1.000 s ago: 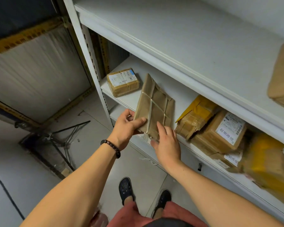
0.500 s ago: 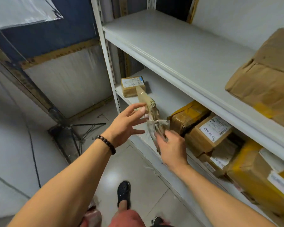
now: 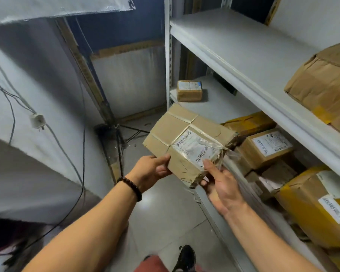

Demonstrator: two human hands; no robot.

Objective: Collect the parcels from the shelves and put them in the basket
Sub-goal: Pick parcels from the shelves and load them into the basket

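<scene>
White shelves [image 3: 243, 55]: one big box [image 3: 322, 81] up top at the right end, five parcels [image 3: 267, 148] below. Left hand [image 3: 151, 171] and right hand [image 3: 220, 183] both grip one taped parcel [image 3: 185, 138], just off the lower shelf's front edge.

Bare upper shelf [image 3: 234, 46] left; crowded boxes [image 3: 267, 148] right below

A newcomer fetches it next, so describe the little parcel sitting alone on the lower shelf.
Start at the white shelving unit on the right and drop to its lower shelf. At the far end, beside the upright post, sits a small brown box. Unlike the bigger parcels crowded nearer you, it stands alone, with a white label edged in blue on top.
</scene>
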